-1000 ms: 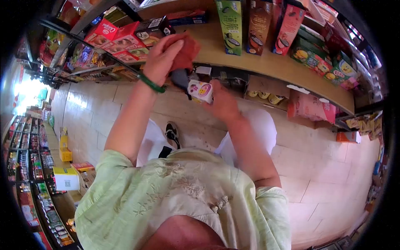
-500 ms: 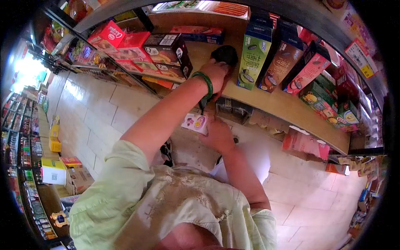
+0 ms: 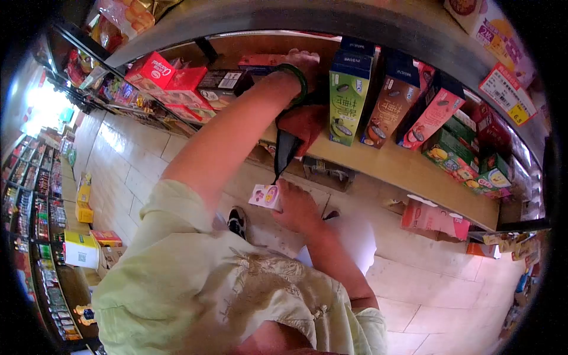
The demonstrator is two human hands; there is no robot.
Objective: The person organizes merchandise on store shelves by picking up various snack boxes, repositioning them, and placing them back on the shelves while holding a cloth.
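Note:
My left hand [image 3: 303, 60], with a green bangle at the wrist, reaches deep onto the shelf. Its fingers are closed and partly hidden, on a dark and red cloth [image 3: 303, 125] whose end hangs over the shelf's front edge. A black tapering part of that cloth runs down toward my right hand [image 3: 296, 207]. Below the shelf edge, my right hand grips a small white box with pink and purple print [image 3: 264, 196]. Just right of the cloth stands a tall green box [image 3: 349, 97]; red and dark snack boxes [image 3: 222, 86] are to its left.
Brown [image 3: 387, 106] and pink [image 3: 432, 115] tall boxes continue along the shelf [image 3: 378, 171], then small green boxes [image 3: 452, 154]. A price tag [image 3: 507, 93] hangs from the upper shelf. An open carton [image 3: 435, 218] sits below. More cartons [image 3: 81, 248] stand left on the tiled floor.
My left hand has moved farther back on the shelf, and more of the cloth now hangs over the edge. My right hand has lowered slightly and moved left with the small box.

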